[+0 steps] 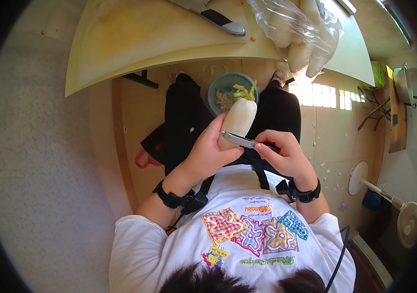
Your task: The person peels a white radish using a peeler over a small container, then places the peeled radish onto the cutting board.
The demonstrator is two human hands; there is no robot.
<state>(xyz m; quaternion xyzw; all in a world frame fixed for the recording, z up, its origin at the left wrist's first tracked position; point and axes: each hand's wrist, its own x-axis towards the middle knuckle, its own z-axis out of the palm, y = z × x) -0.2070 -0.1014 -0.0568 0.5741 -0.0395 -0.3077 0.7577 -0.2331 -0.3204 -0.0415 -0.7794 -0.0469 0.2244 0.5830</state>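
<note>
My left hand (212,151) is wrapped round the lower end of a white radish (241,117), whose leafy green stub points away from me. In my right hand (284,152) is a silver peeler (239,139), its head lying across the radish near my left fingers. Beneath the radish's far end, on the floor between my feet, a blue-green basin (212,95) holds pale peelings (224,99).
Ahead is a table (120,41) with a dark-handled knife (222,22) and a clear plastic bag of white radishes (300,41) at its edge. A fan (410,223) stands at right. White scraps (327,184) dot the floor.
</note>
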